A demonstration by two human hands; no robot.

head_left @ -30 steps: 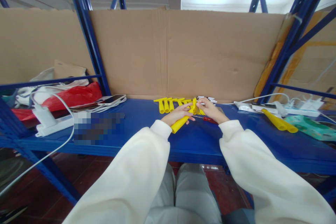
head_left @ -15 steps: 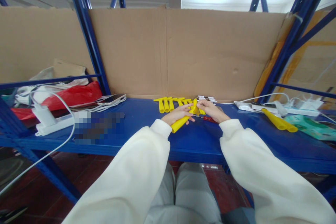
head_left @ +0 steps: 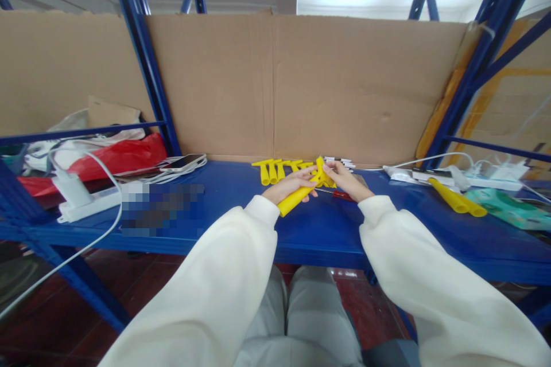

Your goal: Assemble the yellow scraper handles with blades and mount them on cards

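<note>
Left hand [head_left: 289, 184] closed round a yellow tube [head_left: 296, 198] just above the shelf [head_left: 241, 223]; right hand [head_left: 346, 180] pinching its far end. Red screwdriver [head_left: 341, 195] lying beneath. Beyond, row of tubes [head_left: 278, 168] laid out, seemingly finished; this one in progress.

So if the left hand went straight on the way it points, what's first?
Probably the right hand, which meets the left hand at the tip of the yellow tube; depth is unclear.
</note>
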